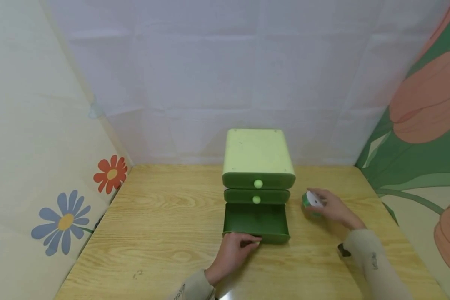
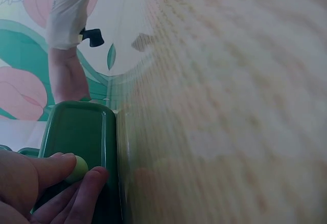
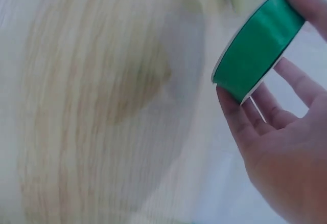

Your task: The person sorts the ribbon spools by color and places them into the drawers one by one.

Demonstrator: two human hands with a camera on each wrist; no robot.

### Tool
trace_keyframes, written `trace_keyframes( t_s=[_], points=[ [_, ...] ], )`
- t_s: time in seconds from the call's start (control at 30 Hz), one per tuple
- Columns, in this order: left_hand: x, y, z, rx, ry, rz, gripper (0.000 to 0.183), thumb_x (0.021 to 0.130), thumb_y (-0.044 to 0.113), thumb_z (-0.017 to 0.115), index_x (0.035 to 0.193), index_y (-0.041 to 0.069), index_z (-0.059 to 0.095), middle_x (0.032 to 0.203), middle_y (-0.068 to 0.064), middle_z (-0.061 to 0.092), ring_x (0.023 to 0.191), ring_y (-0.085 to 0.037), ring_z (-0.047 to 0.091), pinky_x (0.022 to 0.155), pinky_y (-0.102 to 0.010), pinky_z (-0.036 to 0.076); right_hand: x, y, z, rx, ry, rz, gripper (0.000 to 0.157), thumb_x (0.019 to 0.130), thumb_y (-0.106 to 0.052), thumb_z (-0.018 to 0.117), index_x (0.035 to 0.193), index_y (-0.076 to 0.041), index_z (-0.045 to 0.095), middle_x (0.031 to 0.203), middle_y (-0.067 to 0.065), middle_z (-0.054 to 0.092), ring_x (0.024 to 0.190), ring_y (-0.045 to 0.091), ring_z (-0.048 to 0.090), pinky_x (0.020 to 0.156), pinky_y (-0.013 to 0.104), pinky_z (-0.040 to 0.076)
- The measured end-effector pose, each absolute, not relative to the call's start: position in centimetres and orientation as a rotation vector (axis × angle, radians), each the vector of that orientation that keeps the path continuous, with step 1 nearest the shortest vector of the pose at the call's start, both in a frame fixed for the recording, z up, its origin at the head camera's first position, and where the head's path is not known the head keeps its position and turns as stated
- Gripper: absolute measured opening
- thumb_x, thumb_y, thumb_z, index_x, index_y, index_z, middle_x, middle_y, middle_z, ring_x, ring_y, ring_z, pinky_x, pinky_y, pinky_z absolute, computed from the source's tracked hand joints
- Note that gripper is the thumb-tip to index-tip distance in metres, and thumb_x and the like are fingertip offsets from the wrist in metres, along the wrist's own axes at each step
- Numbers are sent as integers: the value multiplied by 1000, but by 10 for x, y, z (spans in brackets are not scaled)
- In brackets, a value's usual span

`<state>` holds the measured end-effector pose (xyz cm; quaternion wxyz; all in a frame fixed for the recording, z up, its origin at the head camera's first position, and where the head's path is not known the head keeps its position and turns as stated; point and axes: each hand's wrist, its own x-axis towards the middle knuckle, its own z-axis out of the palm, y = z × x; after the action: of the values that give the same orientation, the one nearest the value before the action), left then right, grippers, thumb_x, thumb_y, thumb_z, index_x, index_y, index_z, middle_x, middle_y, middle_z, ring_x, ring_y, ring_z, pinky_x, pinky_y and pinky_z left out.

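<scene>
A small green drawer cabinet (image 1: 258, 152) with a pale green top stands on the table. Its bottom drawer (image 1: 255, 218) is pulled out, and no contents show inside. My left hand (image 1: 232, 252) pinches that drawer's round pale knob (image 2: 77, 170) between thumb and fingers. Right of the cabinet, my right hand (image 1: 333, 206) holds a spool of green ribbon (image 3: 260, 45) with white sides, thumb on one edge and fingertips on the other. In the right wrist view the spool is tilted and looks raised off the table.
The wooden table (image 1: 165, 216) reaches back to a white cloth wall (image 1: 195, 83). Two upper drawers (image 1: 260, 196) of the cabinet are pushed in further than the bottom one. Flower-painted panels (image 1: 427, 96) border the table on both sides.
</scene>
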<state>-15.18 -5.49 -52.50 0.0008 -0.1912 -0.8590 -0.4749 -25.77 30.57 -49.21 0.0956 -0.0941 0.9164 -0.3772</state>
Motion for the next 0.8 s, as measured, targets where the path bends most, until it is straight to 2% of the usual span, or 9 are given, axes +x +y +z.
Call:
trace_keyframes(
  t_s=[0.2,0.37,0.67,0.8],
  points=[
    [-152,-55,-525,-597,-2703,-1512,15,92,12,79,105,18,83,102,7,80,99,-5,72,86,-21,58,-253,304,-483,-319,2629,-1271,76,100,-40,70,161,-12,36,155,25,44,135,49,48,102,61,51],
    [-153,-56,-525,-591,-2715,-1541,15,93,13,78,106,19,83,102,8,80,98,-4,72,84,-20,58,-250,302,-478,-363,2534,-1391,72,103,-37,66,162,-14,33,155,23,44,136,47,47,100,52,53],
    [-153,-56,-526,-594,-2713,-1526,15,93,14,78,106,19,83,102,8,80,98,-5,72,85,-21,58,-243,293,-469,-406,2447,-1476,65,105,-32,63,161,-14,35,152,22,48,137,47,47,106,60,49],
    [-153,-56,-526,-597,-2715,-1519,15,93,15,78,107,19,83,102,8,80,98,-4,71,85,-21,58,-240,287,-465,-467,2439,-1470,61,106,-29,62,159,-11,38,152,23,48,135,48,48,104,59,49]
  ],
)
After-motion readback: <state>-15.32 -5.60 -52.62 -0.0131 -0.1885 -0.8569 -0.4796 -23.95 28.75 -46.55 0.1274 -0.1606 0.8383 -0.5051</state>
